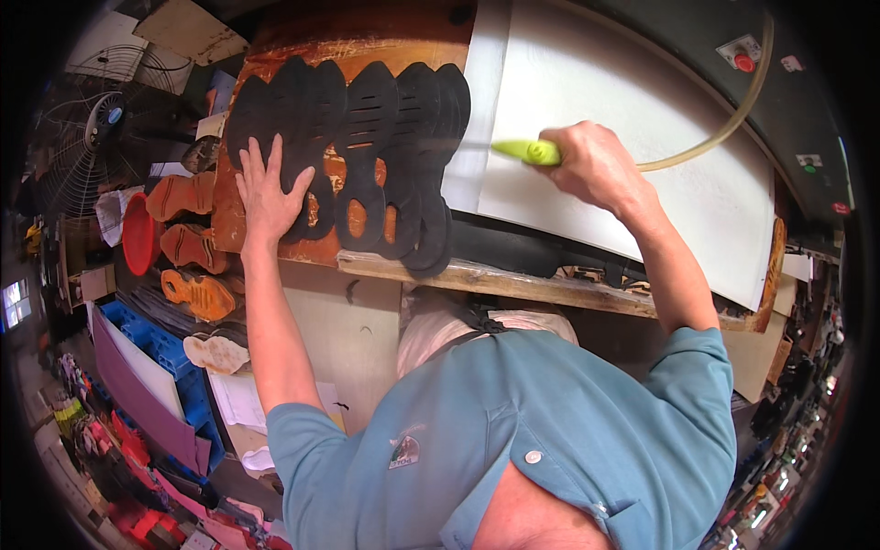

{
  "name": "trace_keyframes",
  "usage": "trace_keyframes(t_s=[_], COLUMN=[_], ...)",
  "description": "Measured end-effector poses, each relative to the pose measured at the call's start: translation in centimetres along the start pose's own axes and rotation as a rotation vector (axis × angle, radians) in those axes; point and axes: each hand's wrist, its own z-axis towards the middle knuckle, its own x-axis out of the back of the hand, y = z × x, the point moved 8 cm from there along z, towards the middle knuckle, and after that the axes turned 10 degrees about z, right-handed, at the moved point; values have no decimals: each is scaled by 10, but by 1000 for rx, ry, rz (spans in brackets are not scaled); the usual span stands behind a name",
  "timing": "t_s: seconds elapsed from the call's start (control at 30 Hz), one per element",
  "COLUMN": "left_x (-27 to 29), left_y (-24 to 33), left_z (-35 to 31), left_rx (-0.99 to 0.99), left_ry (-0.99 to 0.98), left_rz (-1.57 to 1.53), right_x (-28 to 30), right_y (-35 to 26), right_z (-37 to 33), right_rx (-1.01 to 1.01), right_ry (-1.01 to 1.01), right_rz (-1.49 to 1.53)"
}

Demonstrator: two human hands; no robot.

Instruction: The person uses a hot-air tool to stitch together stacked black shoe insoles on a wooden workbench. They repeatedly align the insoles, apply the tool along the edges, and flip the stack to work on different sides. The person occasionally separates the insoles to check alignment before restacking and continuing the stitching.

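Observation:
Several black shoe-sole-shaped pieces (367,115), with slots and oval holes cut in them, lie overlapping in a row on a worn brown board (385,37). My left hand (270,197) rests flat on the leftmost ones, fingers spread. In my right hand (596,165) is a yellow-green air blow gun (527,150), its thin nozzle pointing left toward the black pieces. A pale hose (724,133) runs from behind that hand up to the upper right. Below the gun lies a white sheet or board (632,101); the gun is held above it.
A wooden beam (495,280) edges the table in front of me. At left stand a fan (105,119), a red round dish (138,234), several orange-brown sole-shaped pieces (197,293) and a blue crate (151,335). A dark machine panel with a red button (743,62) borders the far right.

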Motion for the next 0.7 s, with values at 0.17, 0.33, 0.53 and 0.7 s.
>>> trace_keyframes(t_s=[0.17, 0.33, 0.53, 0.7], left_x=[2, 5, 10, 6], left_y=[7, 16, 25, 48], left_z=[-2, -1, 4, 5], left_rx=[-26, -18, 40, -30], left_ry=[-21, -91, -170, -87], left_rz=[29, 18, -112, -26], right_x=[-12, -6, 2, 14], right_y=[-6, -1, -2, 4], right_z=[0, 10, 12, 12], right_rx=[47, -64, -25, -47], right_ry=[-225, -147, -127, 30], right_rz=[-33, 20, 26, 93])
